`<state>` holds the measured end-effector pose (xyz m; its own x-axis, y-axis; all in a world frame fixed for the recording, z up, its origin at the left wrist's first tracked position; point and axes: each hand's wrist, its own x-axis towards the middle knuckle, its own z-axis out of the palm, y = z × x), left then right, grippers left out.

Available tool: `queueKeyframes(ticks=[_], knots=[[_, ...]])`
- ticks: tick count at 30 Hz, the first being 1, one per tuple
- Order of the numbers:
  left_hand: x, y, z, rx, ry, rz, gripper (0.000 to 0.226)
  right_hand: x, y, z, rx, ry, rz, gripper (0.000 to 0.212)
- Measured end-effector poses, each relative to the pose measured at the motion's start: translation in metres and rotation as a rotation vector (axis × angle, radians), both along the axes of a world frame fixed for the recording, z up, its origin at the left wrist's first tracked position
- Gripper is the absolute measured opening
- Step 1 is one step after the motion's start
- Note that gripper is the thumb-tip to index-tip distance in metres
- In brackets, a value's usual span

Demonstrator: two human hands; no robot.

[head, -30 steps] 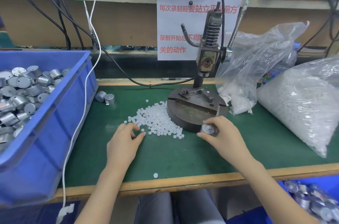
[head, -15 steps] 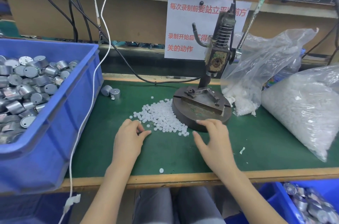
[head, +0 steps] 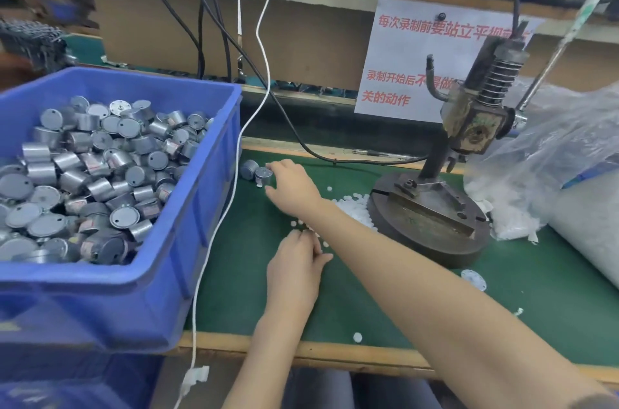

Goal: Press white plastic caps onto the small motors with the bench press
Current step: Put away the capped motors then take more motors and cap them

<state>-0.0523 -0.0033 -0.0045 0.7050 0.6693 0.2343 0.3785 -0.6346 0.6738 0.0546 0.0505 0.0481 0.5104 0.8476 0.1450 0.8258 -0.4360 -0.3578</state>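
Right hand (head: 294,185) is pinching a motor (head: 263,174), left hand (head: 296,266) is curling over caps (head: 355,209) (holding one? can't tell), readying both for the press (head: 432,217).

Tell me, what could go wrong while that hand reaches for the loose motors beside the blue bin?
The right hand reaches across, its forearm low over the white caps, and may sweep some off the mat. It could knock the farther loose motor away while taking the nearer motor. A stray cap lies near the table's front edge and might fall.
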Motion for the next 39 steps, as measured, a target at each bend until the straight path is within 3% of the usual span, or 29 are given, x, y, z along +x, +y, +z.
queueKeyframes(ticks=[4,14,16,19,21,25,30,35,39], knots=[[-0.001,-0.001,0.003,0.004,0.005,-0.019,0.013,0.011,0.026,-0.008,-0.089,0.045,-0.069,0.038],[0.000,0.002,0.006,-0.019,0.094,-0.028,0.011,0.011,0.036,-0.015,0.002,0.133,-0.160,0.034],[-0.001,0.002,0.005,-0.023,0.085,-0.031,0.004,0.010,0.029,-0.016,0.046,0.203,-0.160,0.035],[-0.002,0.002,0.003,-0.007,0.082,-0.055,0.019,0.006,0.010,-0.016,0.174,0.300,-0.177,0.033],[-0.001,0.002,0.002,0.013,0.086,-0.073,0.014,0.003,-0.012,-0.016,0.294,0.320,-0.201,0.028],[0.001,0.002,0.003,0.011,0.087,-0.086,0.020,0.005,-0.069,-0.020,0.483,0.271,-0.211,0.029],[-0.003,0.000,0.003,-0.043,0.051,-0.086,0.017,0.006,-0.129,-0.020,0.602,0.342,-0.285,0.034],[-0.004,0.000,0.006,-0.270,-0.102,-0.033,0.016,-0.010,-0.149,-0.019,0.590,0.235,-0.183,0.042],[-0.006,-0.002,0.008,-0.276,-0.140,-0.029,0.019,-0.021,-0.156,-0.031,0.604,0.153,-0.092,0.047]])
